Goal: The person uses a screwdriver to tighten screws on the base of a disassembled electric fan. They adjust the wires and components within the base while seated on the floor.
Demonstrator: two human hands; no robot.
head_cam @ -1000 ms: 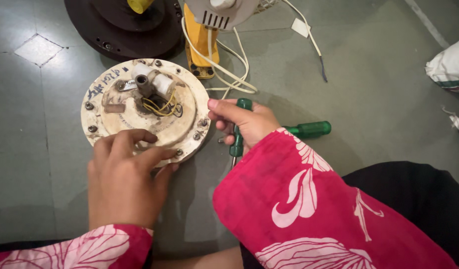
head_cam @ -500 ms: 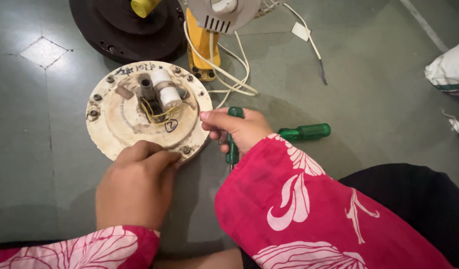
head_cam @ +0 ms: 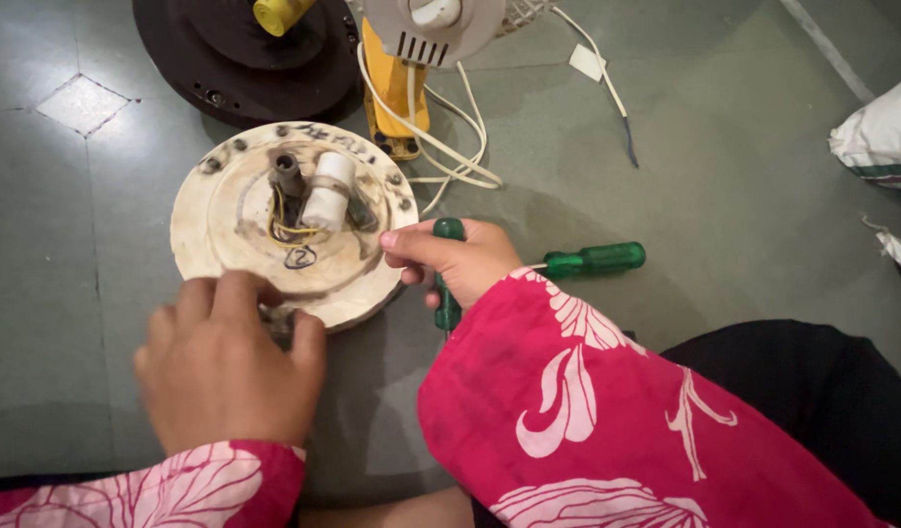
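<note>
The round cream disc [head_cam: 237, 227] (a worn motor-type plate w/ bolts round its rim) lies flat on the grey floor [head_cam: 724, 147], just ahead of the person. At its centre stand a white cylinder [head_cam: 327, 192] and a dark stub [head_cam: 285, 172], w/ yellow wires [head_cam: 286, 227] looped beside them.

Left hand [head_cam: 225, 367] is curled over the disc's near edge, fingers bent down onto the rim; knuckles face the camera, so what the fingertips pinch can't be told. Right hand [head_cam: 460, 259] touches the disc's right edge w/ thumb and forefinger, and the other fingers are closed round a green-handled screwdriver [head_cam: 447, 279] held roughly upright in the fist. A second green screwdriver [head_cam: 592, 260] lies on the floor just right of that hand, not touched.

Both arms wear pink sleeves w/ a white flower print [head_cam: 607, 411].

Beyond the disc: a dark round base [head_cam: 245, 68], a yellow part [head_cam: 396, 98] under a grey housing [head_cam: 431, 27], and white cables [head_cam: 450, 147] trailing across the floor. White cloth [head_cam: 885, 132] sits at the far right edge.
</note>
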